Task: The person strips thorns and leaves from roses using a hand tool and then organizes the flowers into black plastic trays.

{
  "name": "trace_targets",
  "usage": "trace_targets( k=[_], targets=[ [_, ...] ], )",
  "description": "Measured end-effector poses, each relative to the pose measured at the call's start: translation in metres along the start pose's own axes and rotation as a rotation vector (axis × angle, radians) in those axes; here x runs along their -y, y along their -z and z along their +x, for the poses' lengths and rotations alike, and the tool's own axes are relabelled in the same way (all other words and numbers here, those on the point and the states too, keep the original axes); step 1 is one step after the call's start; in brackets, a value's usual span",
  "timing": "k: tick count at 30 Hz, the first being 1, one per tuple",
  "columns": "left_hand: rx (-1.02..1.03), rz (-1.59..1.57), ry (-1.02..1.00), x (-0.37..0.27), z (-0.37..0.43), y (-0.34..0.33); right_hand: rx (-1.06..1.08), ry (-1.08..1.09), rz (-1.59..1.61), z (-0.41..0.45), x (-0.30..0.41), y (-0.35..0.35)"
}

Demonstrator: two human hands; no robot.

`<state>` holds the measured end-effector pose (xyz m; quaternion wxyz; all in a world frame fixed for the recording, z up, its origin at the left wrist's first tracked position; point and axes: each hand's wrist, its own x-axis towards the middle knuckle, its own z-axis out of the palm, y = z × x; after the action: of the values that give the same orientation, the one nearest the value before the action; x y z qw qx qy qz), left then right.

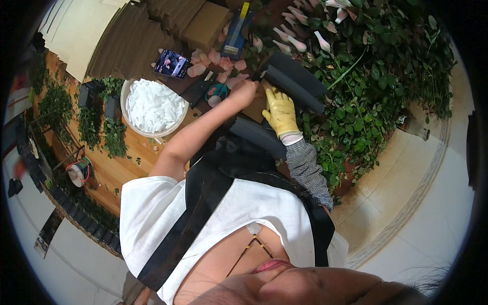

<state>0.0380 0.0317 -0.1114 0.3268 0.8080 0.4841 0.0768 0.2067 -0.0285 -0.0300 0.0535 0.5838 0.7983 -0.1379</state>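
My bare left hand has its fingers curled at the edge of a brown cardboard piece; whether it pinches anything is hidden. On the other side, my right hand, in a yellow rubber glove, lies over the cardboard with its thumb apart. Its fingertips reach a small tan surface, and its grip cannot be made out. Dark grey padded pieces lie above and below the hands. Teal-handled scissors and loose pink petals are left of my left hand. Pink rosebuds in white sleeves stand at the upper right.
A round tub of white sleeves stands at left, near a phone. Stacked cardboard sheets and a blue tape dispenser are beyond. Leafy rose stems fill the right side. A bucket sits on the wooden floor.
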Motion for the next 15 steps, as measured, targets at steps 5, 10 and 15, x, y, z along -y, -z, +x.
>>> trace_targets(
  k=[5, 10, 15],
  targets=[
    [0.138, 0.088, -0.022, -0.009, -0.003, 0.032, -0.008, -0.03, -0.096, 0.003, 0.01, -0.007],
    [0.455, 0.202, -0.166, -0.065, -0.001, 0.066, 0.019, -0.117, -0.106, 0.007, 0.004, -0.022],
    [0.422, 0.369, -0.215, -0.073, -0.006, 0.032, -0.237, -0.042, 0.009, -0.006, -0.009, -0.018]
  ],
)
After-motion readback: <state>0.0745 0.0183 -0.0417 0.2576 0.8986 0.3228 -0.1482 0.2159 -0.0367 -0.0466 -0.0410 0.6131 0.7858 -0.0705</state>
